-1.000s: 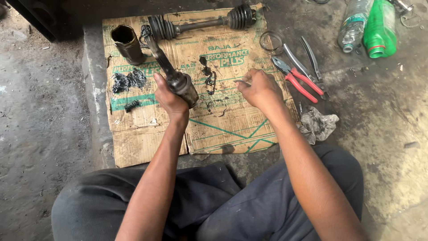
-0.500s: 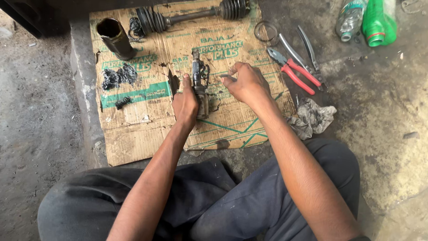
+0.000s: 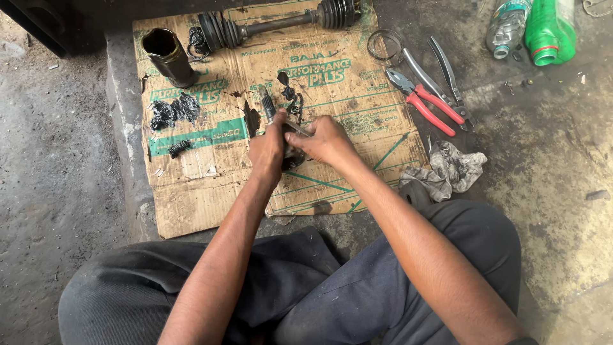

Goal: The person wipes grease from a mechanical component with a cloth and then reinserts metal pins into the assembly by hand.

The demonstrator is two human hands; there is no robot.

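Near the middle of the frame, both hands meet over a greasy metal joint piece (image 3: 288,150) with a short splined shaft that sticks out toward the upper left. It is held just above a flattened cardboard sheet (image 3: 357,172) spread on the concrete floor. The left hand (image 3: 268,148) is wrapped shut around the joint's dark body, while the right hand (image 3: 324,140) pinches a thin metal pin or pick (image 3: 297,128), fingertips together, its tip against the part. The joint looks like solid steel, so I judge it heavy for its size, rigid, and slippery under its coat of black grease; the safest hold seems to be a full fist around the fat body, not the narrow shaft. At the upper edge of the cardboard lies a long axle shaft (image 3: 274,24) with ribbed rubber boots, soft and pleated against the hard bar. In the upper left stands a dull, grimy metal cup housing (image 3: 167,57), and below it sit clumps of black grease (image 3: 174,110). In the upper right, red-handled pliers (image 3: 423,99) lie beside a wire ring clamp (image 3: 385,45), and a crumpled grey rag (image 3: 454,169) lies at the cardboard's right edge. A green plastic bottle (image 3: 549,29) stands in the top right corner.
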